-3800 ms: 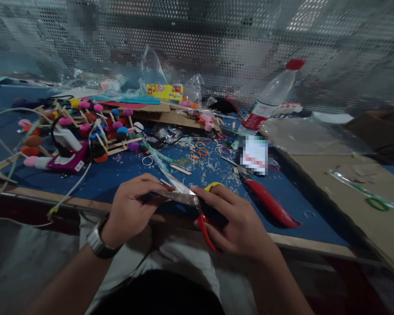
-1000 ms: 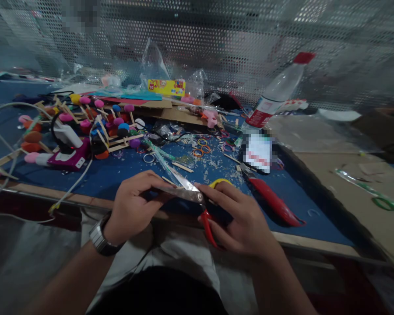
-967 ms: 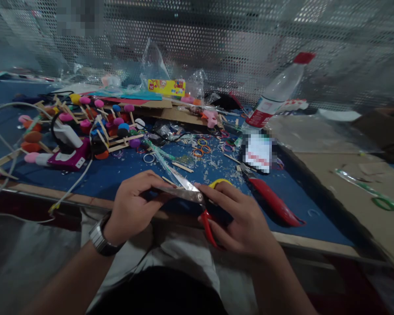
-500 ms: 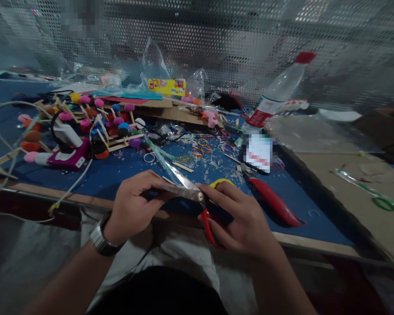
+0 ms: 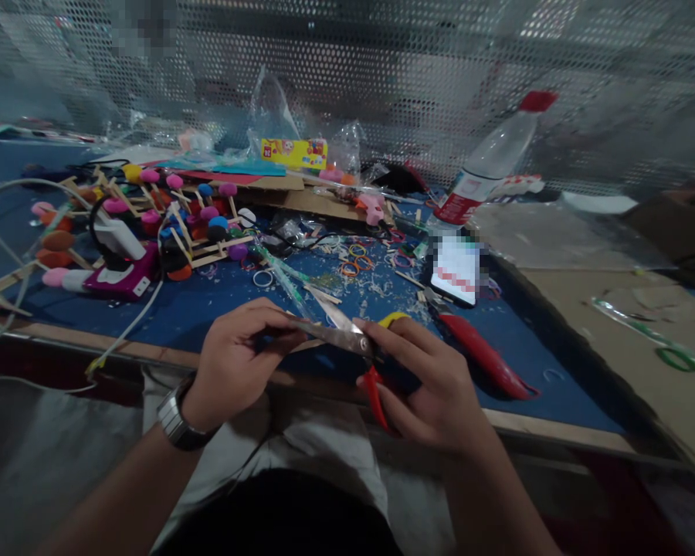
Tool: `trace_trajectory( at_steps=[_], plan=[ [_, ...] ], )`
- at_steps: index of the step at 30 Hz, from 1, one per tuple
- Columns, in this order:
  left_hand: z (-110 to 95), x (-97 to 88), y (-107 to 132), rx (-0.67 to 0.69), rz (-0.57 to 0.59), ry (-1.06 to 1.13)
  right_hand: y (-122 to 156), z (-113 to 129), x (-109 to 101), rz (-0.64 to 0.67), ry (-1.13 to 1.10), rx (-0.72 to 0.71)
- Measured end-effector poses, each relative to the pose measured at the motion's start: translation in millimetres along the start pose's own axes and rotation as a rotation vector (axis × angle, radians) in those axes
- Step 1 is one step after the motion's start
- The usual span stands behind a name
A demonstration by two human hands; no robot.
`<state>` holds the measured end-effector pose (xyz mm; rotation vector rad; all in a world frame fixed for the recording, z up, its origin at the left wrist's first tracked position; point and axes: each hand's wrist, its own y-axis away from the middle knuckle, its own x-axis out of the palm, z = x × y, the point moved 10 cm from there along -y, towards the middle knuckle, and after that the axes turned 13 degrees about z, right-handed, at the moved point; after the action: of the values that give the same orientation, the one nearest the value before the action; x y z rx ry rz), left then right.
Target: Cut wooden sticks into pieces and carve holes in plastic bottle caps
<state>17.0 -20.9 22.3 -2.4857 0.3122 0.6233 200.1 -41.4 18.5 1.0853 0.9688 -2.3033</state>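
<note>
My right hand (image 5: 425,382) grips a pair of scissors (image 5: 350,337) by its red and yellow handles. The blades stand apart, one pointing up and away over the table, the other reaching left to the fingertips of my left hand (image 5: 246,355). That left hand, with a metal-banded watch on its wrist, is closed in a pinch. A thin pale wooden stick (image 5: 306,345) juts right from its fingers, below the lower blade; its other end is hidden. Right of the scissors lies a pair of red-handled pliers (image 5: 483,355).
Colourful clay balls on sticks crowd the left around a purple power strip (image 5: 124,274) with cables. Scraps, sticks and rubber bands (image 5: 353,266) litter the middle. A phone (image 5: 456,269) lies before a tilted plastic bottle (image 5: 486,166). Cardboard (image 5: 602,309) lies right.
The scissors and my right hand have shifted slightly right, drawing the lower blade back from the left fingers. More of the stick shows below it. My left hand has barely moved.
</note>
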Motion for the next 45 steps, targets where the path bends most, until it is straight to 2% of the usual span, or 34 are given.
trace_trajectory(
  at_steps=[8, 22, 36, 42, 45],
  plan=[
    [-4, 2.8, 0, 0.060, 0.045, 0.017, 0, -1, 8, 0.062, -0.011, -0.010],
    [-7, 3.2, -1, 0.143, 0.054, 0.064, -2, 0, 10, 0.101, -0.053, -0.013],
    [-9, 5.2, -2, 0.102, 0.068, 0.000, -1, 2, 12, 0.115, -0.045, -0.060],
    [-5, 4.2, -2, 0.083, 0.041, -0.003, 1, -1, 4, 0.032, -0.045, -0.013],
    [-5, 5.4, -1, 0.081, 0.064, -0.003, -1, 0, 3, 0.036, -0.049, -0.011]
  ],
)
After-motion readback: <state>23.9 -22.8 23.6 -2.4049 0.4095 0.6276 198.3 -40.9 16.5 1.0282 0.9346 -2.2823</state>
